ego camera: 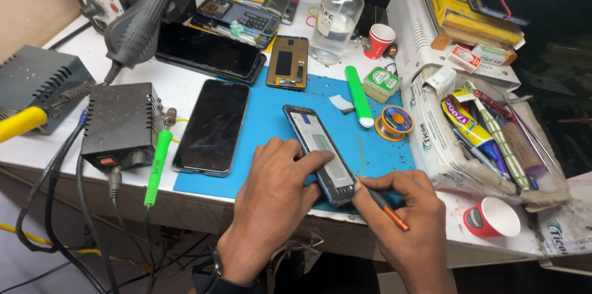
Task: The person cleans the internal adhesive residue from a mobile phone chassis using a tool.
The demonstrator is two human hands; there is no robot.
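Observation:
An opened phone body (320,149) lies lengthwise on a blue work mat (271,109). My left hand (274,192) presses down on its lower half, the fingers spread over the frame. My right hand (410,214) grips a thin tool with an orange handle (388,207); its tip touches the phone's lower right corner. Both hands sit at the near edge of the white bench.
A dark phone (213,126) lies left of the mat, with a black power unit (120,124) and green soldering iron (157,161) beyond. A green pen (359,96), solder spool (394,122), clear bottle (336,13), tool-filled box (493,140) and red cup (492,217) crowd the right.

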